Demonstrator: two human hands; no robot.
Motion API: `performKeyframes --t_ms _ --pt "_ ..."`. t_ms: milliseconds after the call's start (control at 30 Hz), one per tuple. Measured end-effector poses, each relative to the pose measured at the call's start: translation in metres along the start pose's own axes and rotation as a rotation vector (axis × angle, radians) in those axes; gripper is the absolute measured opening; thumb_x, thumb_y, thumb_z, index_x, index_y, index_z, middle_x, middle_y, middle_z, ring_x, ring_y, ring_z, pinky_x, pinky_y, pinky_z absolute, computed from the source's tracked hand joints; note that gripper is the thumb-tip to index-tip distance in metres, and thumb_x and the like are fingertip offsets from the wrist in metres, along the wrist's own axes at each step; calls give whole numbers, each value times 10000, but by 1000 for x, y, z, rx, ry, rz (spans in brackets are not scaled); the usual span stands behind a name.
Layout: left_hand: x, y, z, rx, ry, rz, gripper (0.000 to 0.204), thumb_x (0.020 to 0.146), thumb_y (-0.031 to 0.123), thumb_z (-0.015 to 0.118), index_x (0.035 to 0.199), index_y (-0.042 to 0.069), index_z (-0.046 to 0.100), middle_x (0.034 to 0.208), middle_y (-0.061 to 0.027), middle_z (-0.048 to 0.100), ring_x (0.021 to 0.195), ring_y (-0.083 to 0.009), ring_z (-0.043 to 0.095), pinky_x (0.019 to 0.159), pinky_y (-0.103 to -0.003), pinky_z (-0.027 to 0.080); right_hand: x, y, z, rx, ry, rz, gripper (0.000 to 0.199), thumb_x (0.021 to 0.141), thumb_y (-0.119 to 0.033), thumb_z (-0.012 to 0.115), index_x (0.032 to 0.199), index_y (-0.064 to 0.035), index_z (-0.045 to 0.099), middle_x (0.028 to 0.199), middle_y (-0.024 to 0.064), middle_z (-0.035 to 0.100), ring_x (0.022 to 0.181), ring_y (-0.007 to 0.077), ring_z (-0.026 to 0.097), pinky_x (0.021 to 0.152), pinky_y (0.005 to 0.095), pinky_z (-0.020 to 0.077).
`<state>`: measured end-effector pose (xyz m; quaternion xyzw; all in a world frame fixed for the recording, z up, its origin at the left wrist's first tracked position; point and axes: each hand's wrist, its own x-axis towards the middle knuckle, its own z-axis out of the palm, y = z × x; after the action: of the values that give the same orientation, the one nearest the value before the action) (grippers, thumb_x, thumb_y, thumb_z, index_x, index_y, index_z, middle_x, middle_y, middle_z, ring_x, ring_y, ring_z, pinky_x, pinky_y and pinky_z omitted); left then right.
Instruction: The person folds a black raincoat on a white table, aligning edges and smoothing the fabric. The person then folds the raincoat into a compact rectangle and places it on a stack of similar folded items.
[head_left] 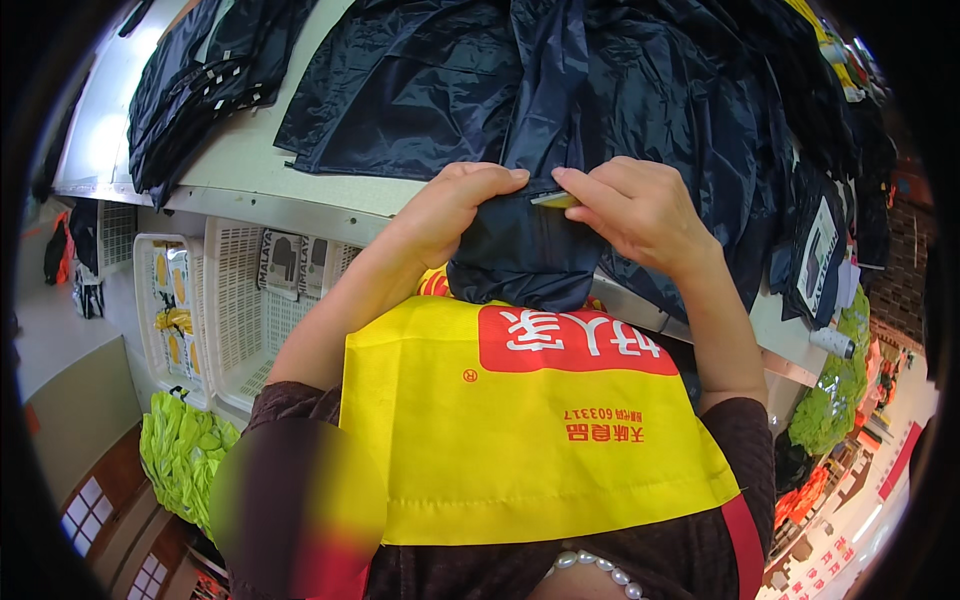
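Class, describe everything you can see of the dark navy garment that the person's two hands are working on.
The dark navy garment looks like thin, shiny, crinkled waterproof fabric. It lies spread on the pale worktable, one part hanging over the near edge toward the yellow apron. The left hand and right hand pinch that part at its upper edge, where a small yellowish tag shows between the fingers.

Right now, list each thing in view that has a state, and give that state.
Dark navy garment: bunched at the table edge, gripped by both hands.
Left hand: closed on the garment.
Right hand: pinching a small yellowish piece at the garment.
White baskets: holding packets.
Yellow apron: worn.
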<state>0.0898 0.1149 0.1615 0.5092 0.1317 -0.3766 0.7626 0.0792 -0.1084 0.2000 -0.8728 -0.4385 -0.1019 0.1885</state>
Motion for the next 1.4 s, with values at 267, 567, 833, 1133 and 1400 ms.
performKeyframes --t_ms 267,567,833,1133,1400 --pt "7 -6 -10 -72 -177 -9 138 829 145 637 899 27 651 857 -38 667 788 -112 632 751 -250 499 -21 28 34 1056 27 662 440 676 -213 806 1025 -51 593 888 -20 552 688 30 414 613 170 358" --pt "5 -31 -61 1171 -304 687 680 572 256 846 1106 -28 537 1142 -193 544 1071 -307 534 909 -361 437 -26 -2 67 466 302 541 211 744 -89 700 716 -23 501 701 44 463 623 98 428 527 245 331" --pt "67 -33 -34 169 337 997 115 689 -55 576 711 33 505 644 -14 498 594 -88 438 532 -231 367 24 -69 69 709 25 609 345 720 -194 783 690 -33 478 591 58 483 540 81 449 472 241 343" --pt "28 -42 6 443 -92 703 176 700 26 695 822 8 570 703 -38 542 649 -107 519 586 -259 428 -15 51 93 222 798 934 158 687 82 563 748 -22 460 647 9 422 617 78 403 559 226 361" --pt "77 -10 -46 607 571 1163 137 666 -35 565 752 37 487 691 -190 535 681 -376 563 572 -389 448 18 -75 102 688 196 830 363 707 -65 735 656 -59 376 593 -16 338 549 57 282 462 238 243"
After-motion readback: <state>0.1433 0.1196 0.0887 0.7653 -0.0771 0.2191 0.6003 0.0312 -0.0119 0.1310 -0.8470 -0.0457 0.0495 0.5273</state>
